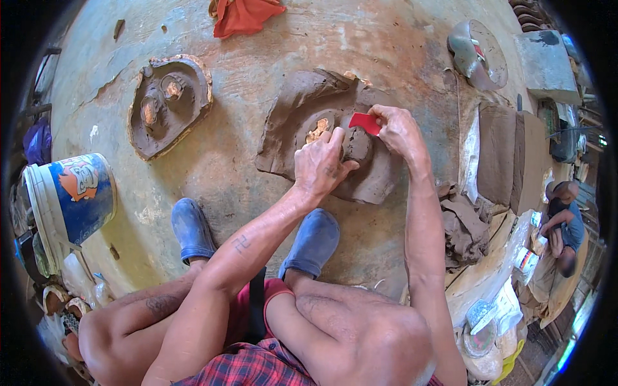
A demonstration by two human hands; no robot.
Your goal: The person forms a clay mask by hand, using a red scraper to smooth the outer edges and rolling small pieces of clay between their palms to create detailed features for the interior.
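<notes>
One R hand, pinch-tight w/ scraper

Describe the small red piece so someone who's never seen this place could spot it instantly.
On the floor, find the large brown clay slab beyond the blue clogs. At the slab's right half, the right hand holds a small, flat red piece. Unlike the crumpled orange-red cloth farther off, it is smooth and hand-held.
</notes>
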